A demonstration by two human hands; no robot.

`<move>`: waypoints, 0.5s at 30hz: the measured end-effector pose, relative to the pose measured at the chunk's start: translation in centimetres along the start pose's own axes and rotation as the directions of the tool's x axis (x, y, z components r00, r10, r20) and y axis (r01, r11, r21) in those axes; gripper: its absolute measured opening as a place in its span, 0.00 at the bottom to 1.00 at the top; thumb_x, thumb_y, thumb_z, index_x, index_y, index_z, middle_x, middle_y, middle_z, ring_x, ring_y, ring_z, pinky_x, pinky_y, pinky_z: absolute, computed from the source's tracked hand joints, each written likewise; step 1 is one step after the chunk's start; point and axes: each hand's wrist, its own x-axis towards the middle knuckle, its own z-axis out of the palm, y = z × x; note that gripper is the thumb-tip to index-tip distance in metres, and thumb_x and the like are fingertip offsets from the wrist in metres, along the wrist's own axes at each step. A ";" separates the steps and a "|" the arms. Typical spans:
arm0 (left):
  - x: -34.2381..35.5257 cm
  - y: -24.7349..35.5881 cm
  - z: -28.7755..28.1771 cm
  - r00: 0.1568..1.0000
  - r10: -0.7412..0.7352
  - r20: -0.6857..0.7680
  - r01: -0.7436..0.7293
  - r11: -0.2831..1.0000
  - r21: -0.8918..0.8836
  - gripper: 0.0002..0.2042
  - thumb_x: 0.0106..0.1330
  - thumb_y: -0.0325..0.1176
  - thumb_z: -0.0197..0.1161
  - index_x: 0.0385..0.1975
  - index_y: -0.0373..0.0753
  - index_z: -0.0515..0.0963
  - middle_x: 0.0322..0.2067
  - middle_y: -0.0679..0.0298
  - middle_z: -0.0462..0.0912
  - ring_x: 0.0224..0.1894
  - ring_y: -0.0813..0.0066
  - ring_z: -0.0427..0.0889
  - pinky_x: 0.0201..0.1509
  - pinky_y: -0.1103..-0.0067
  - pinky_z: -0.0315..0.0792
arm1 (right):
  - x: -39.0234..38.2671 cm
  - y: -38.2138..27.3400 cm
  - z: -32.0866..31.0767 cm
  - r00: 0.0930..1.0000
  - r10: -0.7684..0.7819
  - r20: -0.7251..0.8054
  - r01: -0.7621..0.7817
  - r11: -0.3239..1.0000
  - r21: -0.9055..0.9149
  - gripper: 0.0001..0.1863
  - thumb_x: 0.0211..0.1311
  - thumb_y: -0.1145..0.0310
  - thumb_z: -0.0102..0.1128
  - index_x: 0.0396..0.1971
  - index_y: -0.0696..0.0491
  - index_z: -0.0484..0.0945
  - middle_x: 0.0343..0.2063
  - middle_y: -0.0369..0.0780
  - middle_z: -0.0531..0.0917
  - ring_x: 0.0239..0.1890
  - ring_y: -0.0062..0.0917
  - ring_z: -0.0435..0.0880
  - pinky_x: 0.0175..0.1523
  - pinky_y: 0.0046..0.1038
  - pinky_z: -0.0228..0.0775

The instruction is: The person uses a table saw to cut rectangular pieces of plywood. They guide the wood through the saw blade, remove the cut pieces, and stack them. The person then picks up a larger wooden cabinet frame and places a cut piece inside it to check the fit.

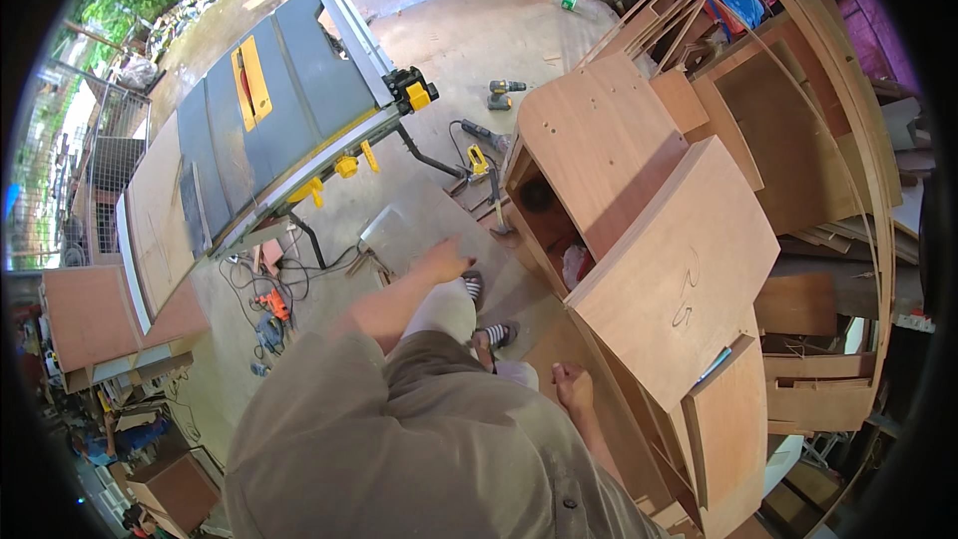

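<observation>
My left hand [446, 260] is held out in front of my body, above the floor and near my sandalled feet. Motion blurs it, so its finger pose is unclear and nothing shows in it. My right hand [572, 386] hangs at my right side with its fingers curled in, and no object shows in it. Closest to that hand is the side of a wooden cabinet [599, 170]. A loose plywood panel [679, 269] with pencil marks leans across it. On the lower wooden piece rests a blue pen [714, 366].
A table saw [299, 70] with yellow fittings stands at the left. On the floor lie a cordless drill [501, 95], an angle grinder [485, 134], a hammer [497, 210], an orange power tool [273, 303] and tangled cords. Curved wooden strips [863, 140] and boards crowd the right.
</observation>
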 end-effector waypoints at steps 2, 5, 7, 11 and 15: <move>4.3 0.2 1.9 0.977 0.093 -0.190 -0.117 0.986 -0.122 0.40 0.61 0.50 0.63 0.68 0.32 0.58 0.64 0.42 0.66 0.67 0.47 0.66 0.70 0.65 0.62 | 3.3 0.8 0.7 0.991 -0.121 -0.053 0.117 0.991 -0.062 0.18 0.63 0.56 0.55 0.35 0.57 0.82 0.37 0.49 0.83 0.42 0.46 0.81 0.49 0.41 0.73; 8.9 2.9 1.4 0.953 0.103 -0.286 -0.180 0.950 -0.257 0.44 0.59 0.49 0.67 0.69 0.30 0.54 0.66 0.41 0.62 0.69 0.47 0.62 0.72 0.66 0.58 | 6.6 0.8 2.1 0.967 -0.209 -0.147 0.191 0.973 -0.128 0.16 0.62 0.59 0.55 0.39 0.56 0.82 0.38 0.50 0.84 0.44 0.47 0.81 0.51 0.42 0.72; 13.0 4.1 1.1 0.910 0.151 -0.386 -0.244 0.948 -0.205 0.47 0.57 0.48 0.69 0.69 0.29 0.51 0.67 0.41 0.59 0.70 0.48 0.59 0.73 0.66 0.56 | 9.5 1.8 3.6 0.926 -0.296 -0.234 0.242 0.941 -0.236 0.15 0.61 0.61 0.57 0.41 0.55 0.81 0.38 0.50 0.83 0.44 0.47 0.81 0.52 0.42 0.72; 20.5 5.0 1.7 0.762 0.367 -0.534 -0.499 0.858 -0.121 0.51 0.54 0.47 0.73 0.70 0.27 0.48 0.68 0.40 0.56 0.72 0.49 0.55 0.75 0.67 0.52 | 16.9 6.0 6.4 0.861 -0.450 -0.237 0.296 0.822 -0.487 0.15 0.58 0.66 0.61 0.44 0.55 0.80 0.45 0.51 0.80 0.50 0.47 0.78 0.56 0.43 0.70; 26.1 3.8 3.3 0.542 0.514 -0.665 -0.750 0.653 -0.107 0.52 0.52 0.50 0.72 0.70 0.28 0.49 0.67 0.39 0.57 0.71 0.45 0.56 0.74 0.64 0.53 | 24.2 2.4 5.7 0.731 -0.610 -0.305 0.445 0.766 -0.464 0.18 0.55 0.68 0.63 0.47 0.54 0.79 0.51 0.51 0.77 0.55 0.49 0.74 0.59 0.45 0.67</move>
